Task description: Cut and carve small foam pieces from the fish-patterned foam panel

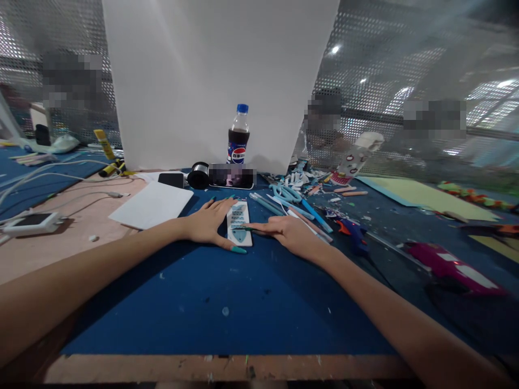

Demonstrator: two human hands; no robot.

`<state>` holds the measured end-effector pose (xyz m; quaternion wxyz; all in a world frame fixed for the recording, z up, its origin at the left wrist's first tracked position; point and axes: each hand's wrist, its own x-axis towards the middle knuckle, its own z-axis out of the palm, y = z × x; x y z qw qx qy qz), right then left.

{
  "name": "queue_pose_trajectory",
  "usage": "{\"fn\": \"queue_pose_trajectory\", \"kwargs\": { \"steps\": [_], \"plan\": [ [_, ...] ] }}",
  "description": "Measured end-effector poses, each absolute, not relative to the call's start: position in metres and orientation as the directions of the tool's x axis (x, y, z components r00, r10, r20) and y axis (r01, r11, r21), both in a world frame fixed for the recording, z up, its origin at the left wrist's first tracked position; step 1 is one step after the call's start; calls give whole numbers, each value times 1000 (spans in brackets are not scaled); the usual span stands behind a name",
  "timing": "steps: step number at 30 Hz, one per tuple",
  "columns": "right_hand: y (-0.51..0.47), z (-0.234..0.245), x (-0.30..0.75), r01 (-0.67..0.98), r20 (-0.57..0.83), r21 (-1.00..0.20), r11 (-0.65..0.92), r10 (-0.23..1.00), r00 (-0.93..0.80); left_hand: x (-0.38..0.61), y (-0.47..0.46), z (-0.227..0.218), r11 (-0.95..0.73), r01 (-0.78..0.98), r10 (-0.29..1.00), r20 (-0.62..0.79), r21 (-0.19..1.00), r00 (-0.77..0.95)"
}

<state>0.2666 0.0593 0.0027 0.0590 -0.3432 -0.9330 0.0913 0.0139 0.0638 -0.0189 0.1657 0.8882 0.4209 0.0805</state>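
A small white rectangular card (248, 237) lies on the blue mat in front of me, with pale blue strips across it and a rounded grey-blue shape near its lower end. My left hand (206, 220) rests flat along the card's left side, fingers spread, the thumb by its lower edge and a fingertip by its top. From the right, my right hand (284, 231) reaches in with its index finger stretched out onto the middle of the card; its other fingers are curled. Neither hand visibly grips anything.
Behind the card are a phone (233, 183), a black spool (198, 175) and a cola bottle (239, 143). White paper (152, 205) lies left. Pens, blue-handled scissors (286, 193), paper scraps, a blue glue gun (354, 236) and a magenta one (452, 267) lie right.
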Motion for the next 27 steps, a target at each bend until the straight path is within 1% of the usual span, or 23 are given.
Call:
{"fn": "queue_pose_trajectory", "kwargs": {
  "steps": [8,14,20,24,27],
  "plan": [
    [59,5,266,632,38,-211,746,652,-757,13,65,-20,-594,718,773,7,363,635],
    [59,6,266,629,35,-233,742,653,-757,13,66,-21,-604,703,765,25,375,643],
    [59,7,265,630,42,-193,752,648,-760,14,63,-18,-593,711,770,7,380,638],
    [58,10,264,640,18,-187,745,654,-756,14,63,-18,-589,713,773,7,382,635],
    [55,14,264,652,8,-150,743,661,-750,13,63,-19,-583,719,777,2,379,629]
  ]
}}
